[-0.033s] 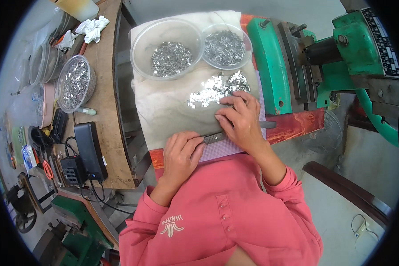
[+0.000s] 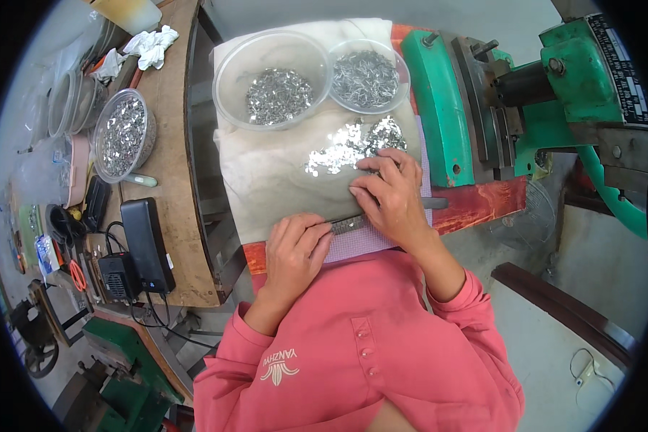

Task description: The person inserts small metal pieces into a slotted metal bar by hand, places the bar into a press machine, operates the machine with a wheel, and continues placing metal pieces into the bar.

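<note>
A dark narrow metal bar (image 2: 349,225) lies crosswise on the cloth close to my body, its top bearing a row of small shiny bits. My left hand (image 2: 292,245) grips its left end between curled fingers. My right hand (image 2: 396,196) is over the bar, which reappears past the wrist at the right. Its fingers are bent and drawn together at the near edge of a loose pile of small shiny metal pieces (image 2: 345,146). Whatever those fingertips pinch is hidden or too small to make out.
Beyond the pile stand a large clear tub (image 2: 227,90) and a smaller clear tub (image 2: 406,90), both holding metal parts. A green press (image 2: 437,108) rises at the right. On the wooden bench (image 2: 169,129) at the left are another parts tub (image 2: 150,140) and a black power pack (image 2: 147,241).
</note>
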Demonstrator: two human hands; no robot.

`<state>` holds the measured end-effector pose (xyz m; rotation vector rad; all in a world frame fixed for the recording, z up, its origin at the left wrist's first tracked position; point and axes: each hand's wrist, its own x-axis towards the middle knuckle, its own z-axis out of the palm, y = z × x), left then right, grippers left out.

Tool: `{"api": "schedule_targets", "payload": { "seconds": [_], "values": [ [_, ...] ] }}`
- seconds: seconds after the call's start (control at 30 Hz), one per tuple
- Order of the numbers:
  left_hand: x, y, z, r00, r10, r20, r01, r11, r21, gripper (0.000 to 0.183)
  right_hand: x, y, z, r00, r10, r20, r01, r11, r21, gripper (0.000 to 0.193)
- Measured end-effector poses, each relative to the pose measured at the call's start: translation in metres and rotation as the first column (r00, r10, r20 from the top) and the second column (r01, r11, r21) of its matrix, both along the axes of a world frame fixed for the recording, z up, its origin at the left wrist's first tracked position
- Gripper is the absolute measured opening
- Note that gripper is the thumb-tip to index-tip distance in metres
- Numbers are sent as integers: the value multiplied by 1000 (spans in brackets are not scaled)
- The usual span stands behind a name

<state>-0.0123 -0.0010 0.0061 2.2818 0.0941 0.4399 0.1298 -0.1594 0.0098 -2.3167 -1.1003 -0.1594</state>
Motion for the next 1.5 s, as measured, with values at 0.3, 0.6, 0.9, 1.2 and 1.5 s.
{"api": "schedule_targets", "payload": {
  "seconds": [0.3,0.6,0.9,1.2,1.5],
  "values": [
    [1,-3,-6,998,45,35,-46,998,41,15,14,-1,6,989,144,-36,-144,989,-24,11],
    [3,-6,-5,999,37,23,-37,999,-4,21,6,-6,8,992,123,-33,-125,991,-50,14],
    [-2,-6,-11,999,46,14,-46,999,-6,26,-41,-11,-4,968,128,-215,-104,987,120,16],
    [-1,-4,-8,1000,1,-13,0,999,45,27,-7,-1,3,991,43,-123,-26,991,131,17],
    [-1,-2,-10,1000,-10,-10,11,999,50,28,25,28,-2,980,195,45,-197,980,40,13]
  ]
}}
